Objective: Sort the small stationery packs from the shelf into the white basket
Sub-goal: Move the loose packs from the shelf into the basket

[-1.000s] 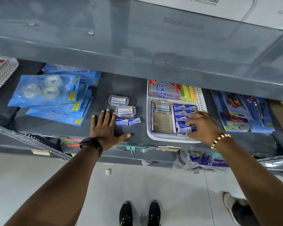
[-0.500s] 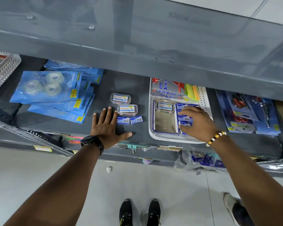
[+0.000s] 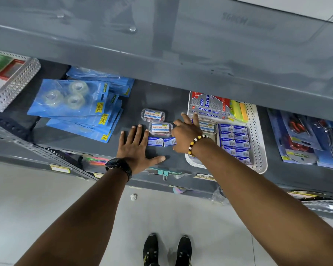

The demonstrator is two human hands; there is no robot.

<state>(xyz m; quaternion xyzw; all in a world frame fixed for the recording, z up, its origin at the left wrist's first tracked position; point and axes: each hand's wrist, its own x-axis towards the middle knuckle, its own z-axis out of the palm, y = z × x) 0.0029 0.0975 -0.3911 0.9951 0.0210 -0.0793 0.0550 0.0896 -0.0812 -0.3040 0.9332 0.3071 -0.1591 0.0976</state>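
Two small blue staple packs (image 3: 161,141) lie side by side on the grey shelf (image 3: 161,98), with two clear pin boxes (image 3: 159,128) just behind them. My left hand (image 3: 136,148) rests flat on the shelf to their left, fingers spread, holding nothing. My right hand (image 3: 186,135) hovers between the packs and the white basket (image 3: 256,131), fingers apart and empty, its knuckles next to the right pack. Rows of the same blue packs (image 3: 235,141) fill the basket beside a larger box partly hidden by my hand.
Blue tape packs (image 3: 75,108) are stacked at the left, next to a perforated metal basket (image 3: 13,85). Scissor packs (image 3: 306,139) lie at the right. An upper shelf overhangs everything. A pen box (image 3: 208,106) and sticky notes (image 3: 238,112) sit at the basket's back.
My right hand has left the packs inside the basket and moved left, over the basket's edge, toward the loose packs on the shelf. My left hand stays flat.
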